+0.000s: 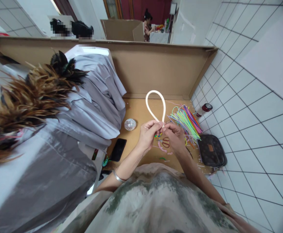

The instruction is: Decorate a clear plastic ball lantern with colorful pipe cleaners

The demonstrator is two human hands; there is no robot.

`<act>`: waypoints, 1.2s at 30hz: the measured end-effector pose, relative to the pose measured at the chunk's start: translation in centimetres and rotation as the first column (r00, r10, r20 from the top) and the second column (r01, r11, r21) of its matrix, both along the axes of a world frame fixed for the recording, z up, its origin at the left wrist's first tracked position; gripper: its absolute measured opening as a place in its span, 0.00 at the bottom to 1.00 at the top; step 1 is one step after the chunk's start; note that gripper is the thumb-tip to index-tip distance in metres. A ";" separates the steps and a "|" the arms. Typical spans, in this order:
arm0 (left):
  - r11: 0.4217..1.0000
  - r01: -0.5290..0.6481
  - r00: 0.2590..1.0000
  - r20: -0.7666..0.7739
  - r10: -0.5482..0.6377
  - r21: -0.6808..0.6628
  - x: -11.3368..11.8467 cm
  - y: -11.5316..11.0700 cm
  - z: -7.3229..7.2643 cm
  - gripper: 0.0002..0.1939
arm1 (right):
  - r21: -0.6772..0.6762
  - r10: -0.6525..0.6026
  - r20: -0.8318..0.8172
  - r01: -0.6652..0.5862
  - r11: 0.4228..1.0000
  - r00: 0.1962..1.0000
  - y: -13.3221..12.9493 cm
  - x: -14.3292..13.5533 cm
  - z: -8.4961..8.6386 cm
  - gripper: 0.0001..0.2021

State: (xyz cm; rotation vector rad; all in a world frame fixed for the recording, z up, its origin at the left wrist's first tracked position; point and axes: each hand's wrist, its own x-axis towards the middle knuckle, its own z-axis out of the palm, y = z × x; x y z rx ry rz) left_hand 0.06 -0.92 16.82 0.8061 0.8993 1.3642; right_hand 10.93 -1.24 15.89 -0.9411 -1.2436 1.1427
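White loop (164, 106) points lengthwise forward.

The one view came from a camera on the person's head. It looked ahead and down, over the front of the shirt (161, 200), which filled the bottom. The left hand (147, 136) and right hand (176, 137) were quite near, close to the middle, and the table top (140, 108) lay under them. The camera saw a lot at once: gray cloth (93, 84) on the left side, a tiled wall (243, 119) slanting up the right side, and a cardboard wall (156, 71) straight ahead. Over its top edge, the view went far into the room, where a person (147, 27) looked tiny.
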 end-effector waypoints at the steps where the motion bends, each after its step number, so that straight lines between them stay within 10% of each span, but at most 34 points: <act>1: 1.000 0.002 1.000 0.010 -0.002 0.000 0.0 0.0 0.0 0.15 | 0.005 0.008 -0.001 -0.008 1.000 1.000 0.1 0.0 -0.1 0.07; 36: 1.000 -0.004 0.999 0.032 0.004 -0.013 -0.4 0.1 0.2 0.16 | -0.038 0.019 0.057 -0.016 0.999 0.998 -0.6 0.1 -0.3 0.07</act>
